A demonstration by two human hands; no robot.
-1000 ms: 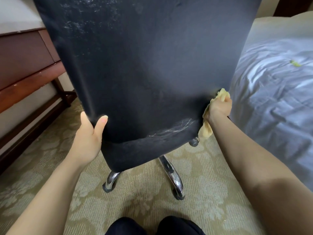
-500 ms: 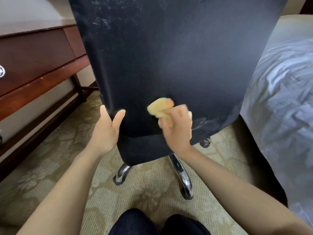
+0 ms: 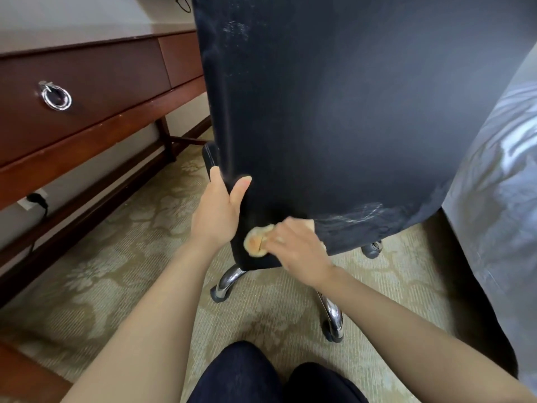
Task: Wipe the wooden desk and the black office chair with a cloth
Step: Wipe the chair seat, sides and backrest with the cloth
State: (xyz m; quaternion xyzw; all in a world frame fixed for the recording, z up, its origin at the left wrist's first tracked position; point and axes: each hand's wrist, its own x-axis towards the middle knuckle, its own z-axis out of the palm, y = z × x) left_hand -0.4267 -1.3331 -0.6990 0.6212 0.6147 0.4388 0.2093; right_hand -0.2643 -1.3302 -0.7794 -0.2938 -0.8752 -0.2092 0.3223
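The left hand (image 3: 218,210) is clamped on the left edge of the black upholstered office chair (image 3: 334,112). The thumb is laid on the rear face of the backrest, and the fingers are hidden round the edge. The right hand (image 3: 296,245) is curled over a small bunched yellow-orange cloth (image 3: 255,241), which is pressed against the lower left corner of the backrest, just beside the left wrist. The right hand is slightly blurred.

Most of the view is filled by the backrest, seen from behind and standing upright. Pale streaks (image 3: 363,210) are seen along its lower right edge, and a fainter smear (image 3: 235,30) is seen near its upper left.

At the right, a bed with a grey-blue cover (image 3: 499,199) is seen, its side hanging close to the right edge of the chair. At the left, a dark brown wooden worktop (image 3: 87,71) with drawer fronts is set against the wall, and the chair stands just beside its near end. The floor is covered by a beige patterned carpet (image 3: 116,257).

Two knees in dark trousers (image 3: 241,373) are seen at the bottom edge. Under the seat, curved chrome legs (image 3: 229,282) with black castors are planted on the carpet. A silver ring pull (image 3: 55,96) is fixed to the larger drawer front. Beneath the worktop, a black plug is seated in a white wall socket (image 3: 29,202).
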